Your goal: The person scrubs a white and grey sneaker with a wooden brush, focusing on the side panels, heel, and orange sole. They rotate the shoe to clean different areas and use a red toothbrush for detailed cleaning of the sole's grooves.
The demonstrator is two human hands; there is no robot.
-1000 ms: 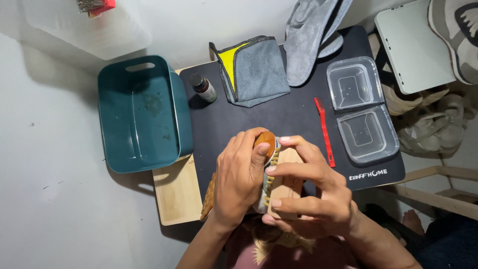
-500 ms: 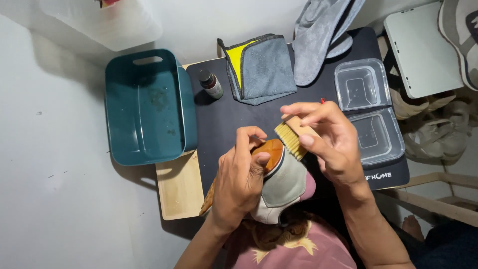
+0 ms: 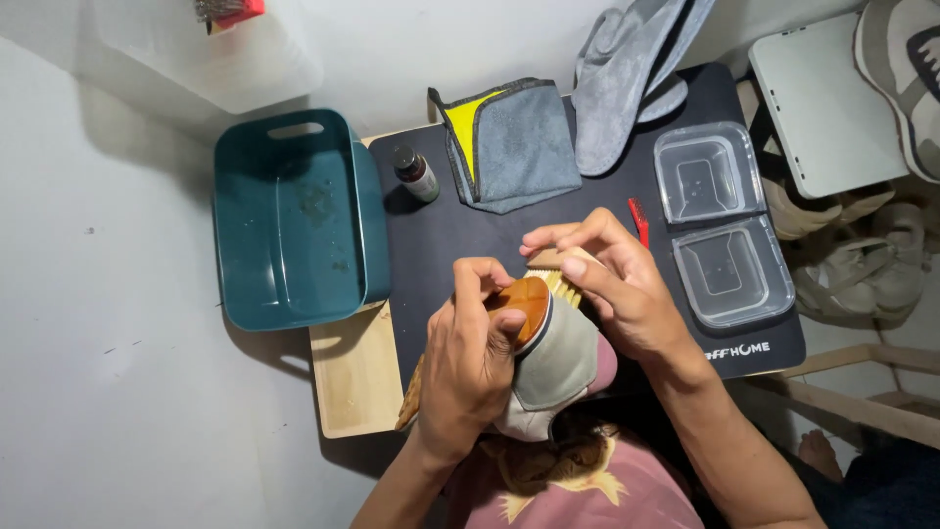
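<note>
My left hand [image 3: 478,355] grips a grey and white sneaker [image 3: 560,370] by its toe end, thumb on the brown sole tip [image 3: 526,299]. The shoe is held over the near edge of a black mat [image 3: 441,240], heel toward my body. My right hand [image 3: 619,292] is closed on a wooden-backed brush [image 3: 550,264]. Its pale bristles press against the shoe right beside the sole tip. My fingers hide most of the brush.
A teal basin [image 3: 294,220] stands left of the mat, partly on a wooden board [image 3: 354,377]. On the mat are a small brown bottle [image 3: 416,174], a folded grey cloth [image 3: 514,147], grey insoles [image 3: 627,88], a red-handled tool [image 3: 638,217] and two clear plastic tubs [image 3: 707,174] [image 3: 732,270]. More shoes [image 3: 906,69] lie at the right.
My right hand lifted the brush off the top of the shoe, swung out to the right, then came back to the toe end. The left hand turned the shoe, showing its grey side.
</note>
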